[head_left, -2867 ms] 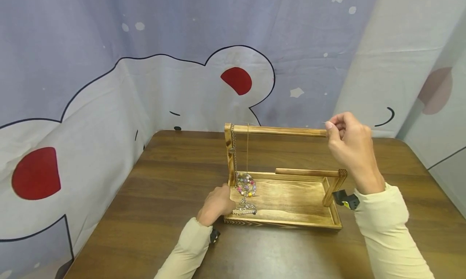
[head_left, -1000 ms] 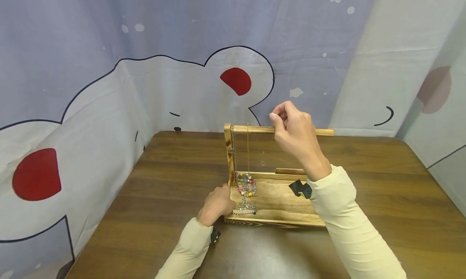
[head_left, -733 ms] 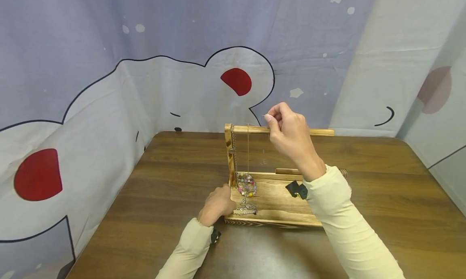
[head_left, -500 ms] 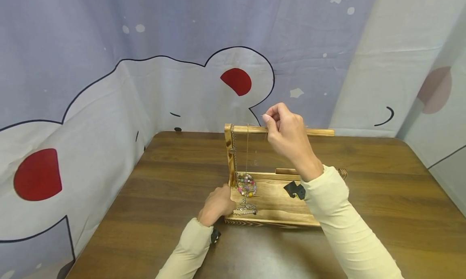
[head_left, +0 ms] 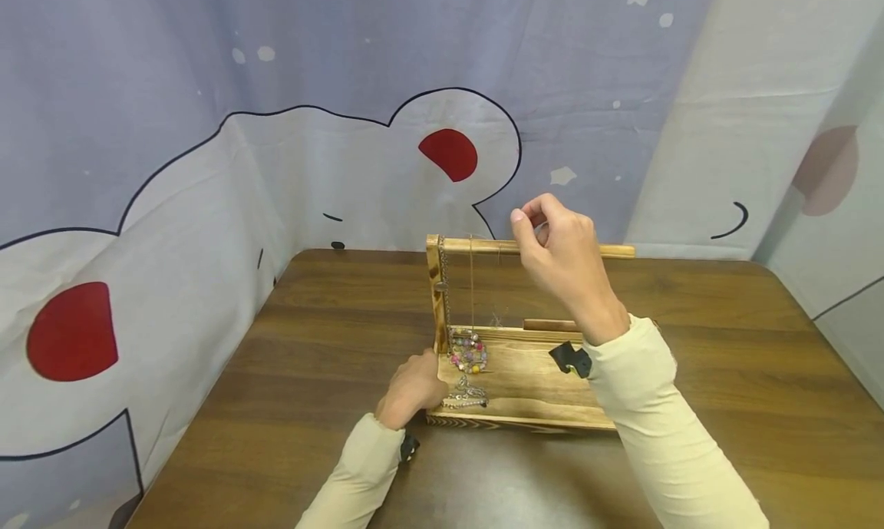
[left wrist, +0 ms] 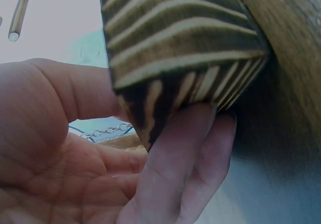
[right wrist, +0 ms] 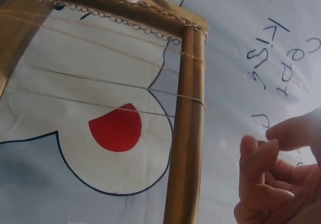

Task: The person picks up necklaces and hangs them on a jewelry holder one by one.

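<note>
My left hand (head_left: 414, 383) grips the near left corner of a wooden jewelry stand (head_left: 532, 368); in the left wrist view, its fingers (left wrist: 175, 153) wrap the striped wood corner (left wrist: 185, 58). Just over the stand's upper bar (head_left: 615, 251) is my right hand (head_left: 566, 245), fingers loosely bent, nothing visible in them. A very thin necklace (right wrist: 100, 79) loops over that bar, apart from the hand in the right wrist view. Farther left on the bar hang a gold chain necklace (head_left: 472, 283) and a thicker silver chain (head_left: 445, 306) with an oval pendant.
In the stand's left end lie a colourful beaded bracelet (head_left: 476, 369) and silver chain jewelry (head_left: 470, 395). A lower bar (head_left: 549, 325) is partly hidden by my right arm. The brown table (head_left: 331, 322) backs onto a patterned curtain (head_left: 311, 168).
My right hand moved left along the bar with the thin necklace, let it go there, then drew slightly back right. The necklace now hangs from the bar. My left hand stayed put.
</note>
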Tool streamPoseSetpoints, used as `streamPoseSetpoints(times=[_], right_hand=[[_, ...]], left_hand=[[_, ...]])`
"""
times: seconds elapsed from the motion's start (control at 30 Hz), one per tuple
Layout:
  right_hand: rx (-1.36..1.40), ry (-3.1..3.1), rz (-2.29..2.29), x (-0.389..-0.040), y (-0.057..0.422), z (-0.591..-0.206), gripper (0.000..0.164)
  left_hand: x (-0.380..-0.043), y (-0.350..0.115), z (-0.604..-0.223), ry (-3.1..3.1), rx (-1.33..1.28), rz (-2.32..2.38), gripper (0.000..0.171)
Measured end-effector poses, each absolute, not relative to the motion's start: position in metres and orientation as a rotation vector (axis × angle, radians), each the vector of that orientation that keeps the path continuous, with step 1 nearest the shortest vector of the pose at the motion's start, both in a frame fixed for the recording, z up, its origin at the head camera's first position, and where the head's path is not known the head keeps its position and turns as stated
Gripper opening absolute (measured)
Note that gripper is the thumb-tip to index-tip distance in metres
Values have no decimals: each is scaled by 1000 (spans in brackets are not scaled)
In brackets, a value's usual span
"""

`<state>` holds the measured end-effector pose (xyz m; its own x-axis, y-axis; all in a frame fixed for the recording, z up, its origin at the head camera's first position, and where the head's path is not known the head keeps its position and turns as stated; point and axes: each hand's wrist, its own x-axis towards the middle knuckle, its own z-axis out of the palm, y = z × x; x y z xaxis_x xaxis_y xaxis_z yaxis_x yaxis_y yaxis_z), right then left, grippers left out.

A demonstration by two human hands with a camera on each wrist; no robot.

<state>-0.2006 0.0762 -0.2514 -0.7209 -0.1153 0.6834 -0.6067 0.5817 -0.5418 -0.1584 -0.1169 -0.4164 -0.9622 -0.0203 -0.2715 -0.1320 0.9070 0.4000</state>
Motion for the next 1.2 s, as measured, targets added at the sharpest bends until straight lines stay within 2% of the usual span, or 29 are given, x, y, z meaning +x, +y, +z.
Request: streamPoseSetpoints(times=[0.2, 0.4, 0.57, 0.83, 1.03, 1.2], right_hand=[[557, -2200, 1174, -187, 91, -260, 19], [585, -2286, 1371, -167, 103, -284, 12], [669, -2478, 1517, -154, 112, -307, 13], [1077, -2803, 1297, -150, 103, -344, 10], [1081, -2910, 1179, -157, 92, -369, 8], [1076, -2954, 1128, -160, 85, -382, 5]], left_hand=[[-158, -116, -416, 2800, -108, 617, 57], [-158, -116, -415, 2814, -92, 621, 55], [-158, -115, -414, 2818, -97, 621, 53], [-159, -116, -414, 2828, -97, 621, 56], [-158, -116, -417, 2807, -104, 619, 59], [-157, -117, -416, 2811, -106, 622, 54]])
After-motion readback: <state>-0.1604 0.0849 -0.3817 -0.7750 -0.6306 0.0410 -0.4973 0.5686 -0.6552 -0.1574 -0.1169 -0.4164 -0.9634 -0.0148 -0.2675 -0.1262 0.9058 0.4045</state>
